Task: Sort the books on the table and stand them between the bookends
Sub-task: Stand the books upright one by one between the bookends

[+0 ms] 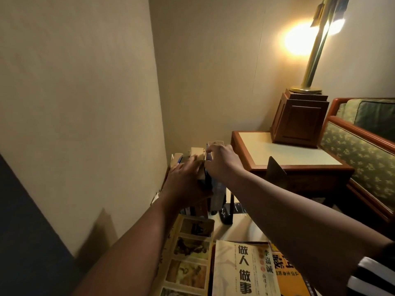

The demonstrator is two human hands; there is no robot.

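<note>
Two bare forearms reach up from the bottom of the frame to a row of books (197,153) that stands in the centre, tucked into a wall corner. The left hand (183,175) lies against the left side of the row with fingers fairly straight, pressing; it is blurred, so its exact hold is unclear. The right hand (220,161) curls its fingers over the top edge of a book at the right end of the row, gripping it.

A slim black bookend (232,207) stands just right of the row's foot. A dark upright plate (275,169), possibly a second bookend, stands well apart, further right. Three books lie flat on the table (243,226) at the bottom centre, not yet stood up: a picture-panelled book (192,253), a cream book (241,272) and an orange book (288,272).

The row looks loosely braced. If either hand lets go before a bookend is snug against it, the books could lean, fan out or topple rightward. Pushing too hard could slide the black bookend away.
</note>
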